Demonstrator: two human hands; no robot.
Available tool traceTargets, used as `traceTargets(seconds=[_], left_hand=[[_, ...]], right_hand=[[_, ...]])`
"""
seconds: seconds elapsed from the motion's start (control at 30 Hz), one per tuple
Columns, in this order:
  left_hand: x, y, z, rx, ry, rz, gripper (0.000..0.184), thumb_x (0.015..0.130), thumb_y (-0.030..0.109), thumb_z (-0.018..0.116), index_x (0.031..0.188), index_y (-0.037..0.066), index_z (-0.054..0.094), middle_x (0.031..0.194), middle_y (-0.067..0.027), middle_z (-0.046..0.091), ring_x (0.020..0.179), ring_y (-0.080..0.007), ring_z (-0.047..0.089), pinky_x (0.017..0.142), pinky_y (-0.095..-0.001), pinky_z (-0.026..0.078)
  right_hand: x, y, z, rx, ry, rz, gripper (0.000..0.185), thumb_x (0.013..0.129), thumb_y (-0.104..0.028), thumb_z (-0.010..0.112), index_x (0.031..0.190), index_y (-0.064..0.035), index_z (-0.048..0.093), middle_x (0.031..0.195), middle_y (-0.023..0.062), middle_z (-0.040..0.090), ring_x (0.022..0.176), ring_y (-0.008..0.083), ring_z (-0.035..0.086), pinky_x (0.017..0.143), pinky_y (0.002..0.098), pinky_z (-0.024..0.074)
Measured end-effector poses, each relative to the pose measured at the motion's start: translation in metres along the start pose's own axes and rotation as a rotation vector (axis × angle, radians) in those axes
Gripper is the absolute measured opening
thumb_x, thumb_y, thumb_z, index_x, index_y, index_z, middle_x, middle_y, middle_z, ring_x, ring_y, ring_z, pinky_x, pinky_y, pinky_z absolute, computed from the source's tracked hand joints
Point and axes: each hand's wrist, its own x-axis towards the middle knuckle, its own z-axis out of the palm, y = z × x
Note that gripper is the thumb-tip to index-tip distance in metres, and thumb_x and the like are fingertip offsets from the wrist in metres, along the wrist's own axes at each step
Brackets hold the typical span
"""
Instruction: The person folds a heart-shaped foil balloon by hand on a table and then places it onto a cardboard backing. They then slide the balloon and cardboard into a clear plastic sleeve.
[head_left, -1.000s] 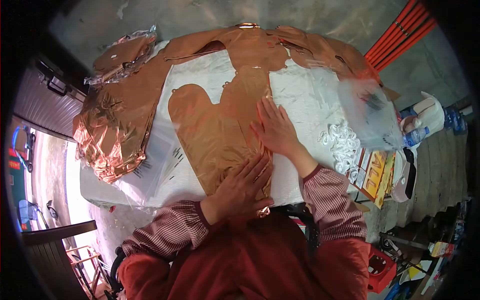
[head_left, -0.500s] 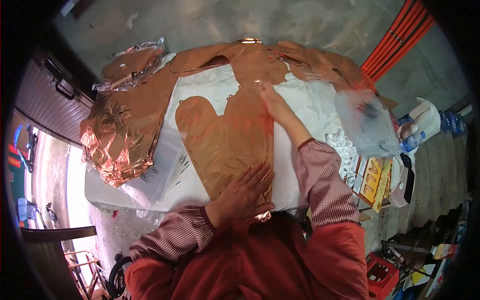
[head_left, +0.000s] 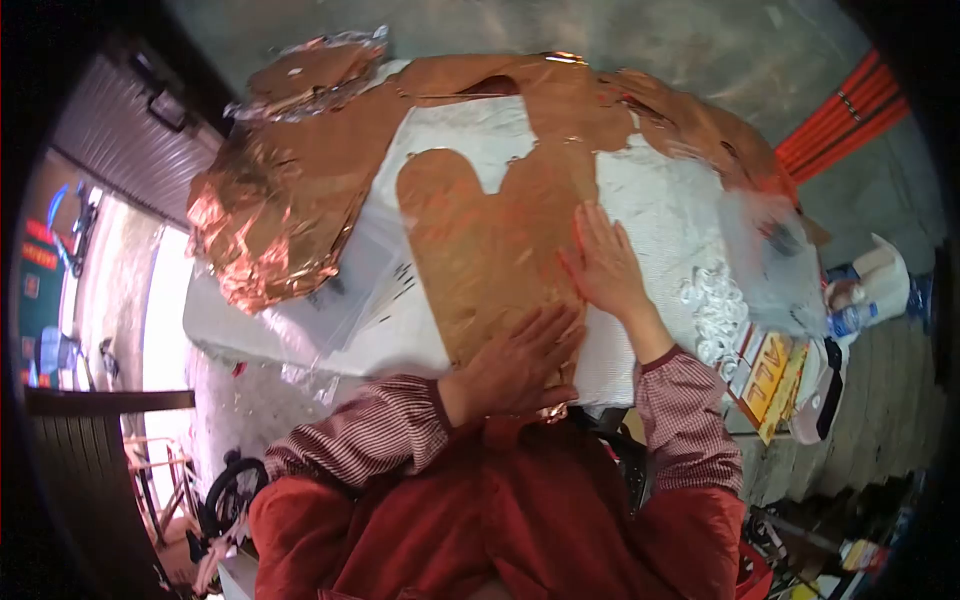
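My left grip lies flat with its fingers slightly spread, palm down on the near end of the copper-coloured foil piece, clamped on nothing. My right grip, farther out, is flat too, thumb apart from the fingers, resting along the foil piece's right edge and partly over the white-covered counter. The foil piece runs under and beyond my left grip, ending in rounded lobes. Left of both grips sit crumpled copper foil sheets, with clear plastic bags just beside them. Right of my right grip are white curled loops, a translucent bag and a card lettered "ALL".
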Motion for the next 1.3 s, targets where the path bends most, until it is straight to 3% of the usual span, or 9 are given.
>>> traceTargets(seconds=[0.27, 0.43, 0.63, 0.83, 1.0, 1.07, 1.1, 1.17, 1.3], left_hand=[[-0.064, 0.035, -0.022, -0.053, -0.036, 0.088, 0.057, 0.086, 0.040, 0.062, 0.130, 0.003, 0.053, 0.141, -0.0157, 0.045, 0.133, -0.0312, 0.041, 0.110, -0.0443, 0.032], [-0.116, 0.000, -0.070, 0.064, 0.272, -0.254, 0.029, 0.080, 0.007, 0.065, 0.108, 0.001, 0.066, 0.117, -0.0133, 0.058, 0.114, -0.0298, 0.054, 0.093, -0.0396, 0.046], [-0.102, -0.029, -0.084, 0.079, 0.175, -0.338, 0.028, 0.081, 0.006, 0.064, 0.109, 0.002, 0.065, 0.116, -0.0122, 0.054, 0.098, -0.0284, 0.054, 0.083, -0.0392, 0.046], [-0.069, -0.063, -0.072, 0.279, 0.288, -0.267, 0.036, 0.082, 0.006, 0.062, 0.118, 0.000, 0.059, 0.115, -0.0182, 0.054, 0.107, -0.0355, 0.052, 0.091, -0.0406, 0.043], [-0.023, -0.096, -0.047, -0.065, 0.453, -0.383, 0.032, 0.089, 0.011, 0.055, 0.117, -0.005, 0.054, 0.115, -0.0238, 0.054, 0.107, -0.0430, 0.052, 0.093, -0.0437, 0.043], [0.007, -0.086, -0.056, -0.477, 0.261, -0.788, 0.039, 0.095, 0.017, 0.051, 0.127, -0.004, 0.047, 0.126, -0.0251, 0.050, 0.117, -0.0431, 0.047, 0.099, -0.0420, 0.040], [0.019, -0.086, -0.048, -0.475, 0.259, -0.782, 0.039, 0.095, 0.017, 0.051, 0.127, -0.004, 0.047, 0.126, -0.0251, 0.050, 0.117, -0.0431, 0.047, 0.099, -0.0420, 0.040], [0.040, -0.089, -0.027, -0.666, 0.656, -0.368, 0.047, 0.098, 0.021, 0.048, 0.138, -0.002, 0.037, 0.139, -0.0257, 0.040, 0.130, -0.0402, 0.039, 0.106, -0.0394, 0.034], [0.061, -0.079, -0.018, -0.367, 0.380, -0.352, 0.055, 0.097, 0.018, 0.051, 0.145, 0.001, 0.030, 0.148, -0.0265, 0.028, 0.140, -0.0375, 0.026, 0.112, -0.0381, 0.026]], right_hand=[[0.002, 0.000, -0.002, -0.022, -0.084, 0.042, 0.064, 0.099, -0.041, 0.041, 0.148, -0.0028, 0.025, 0.155, 0.0143, 0.023, 0.144, 0.0240, 0.020, 0.116, 0.0402, 0.0158], [0.002, 0.000, -0.003, -0.018, -0.074, 0.046, 0.064, 0.099, -0.042, 0.039, 0.148, -0.0025, 0.026, 0.155, 0.0139, 0.024, 0.144, 0.0237, 0.021, 0.116, 0.0401, 0.0161], [0.003, -0.002, -0.003, -0.019, -0.073, 0.051, 0.064, 0.099, -0.042, 0.040, 0.147, -0.0025, 0.027, 0.154, 0.0142, 0.025, 0.144, 0.0244, 0.022, 0.116, 0.0406, 0.0169], [0.002, 0.000, -0.002, 0.020, -0.029, 0.046, 0.066, 0.097, -0.042, 0.044, 0.147, -0.0023, 0.028, 0.154, 0.0152, 0.026, 0.143, 0.0250, 0.023, 0.116, 0.0415, 0.0184], [0.001, -0.002, -0.002, 0.030, -0.026, 0.031, 0.068, 0.096, -0.043, 0.046, 0.146, -0.0019, 0.028, 0.154, 0.0156, 0.026, 0.143, 0.0252, 0.023, 0.115, 0.0416, 0.0190], [0.001, -0.003, -0.006, 0.049, -0.061, 0.062, 0.070, 0.094, -0.044, 0.049, 0.146, -0.0016, 0.029, 0.153, 0.0159, 0.026, 0.143, 0.0257, 0.023, 0.115, 0.0416, 0.0191], [0.002, -0.003, -0.006, 0.048, -0.056, 0.067, 0.070, 0.094, -0.044, 0.049, 0.146, -0.0016, 0.029, 0.153, 0.0159, 0.026, 0.143, 0.0257, 0.023, 0.115, 0.0416, 0.0191], [0.001, -0.002, -0.002, 0.075, -0.038, 0.058, 0.071, 0.093, -0.043, 0.051, 0.146, -0.0012, 0.029, 0.153, 0.0161, 0.027, 0.143, 0.0273, 0.023, 0.115, 0.0426, 0.0193], [0.000, 0.001, 0.000, 0.092, 0.000, 0.026, 0.068, 0.093, -0.041, 0.052, 0.145, -0.0020, 0.031, 0.151, 0.0161, 0.030, 0.143, 0.0286, 0.023, 0.115, 0.0446, 0.0196]])
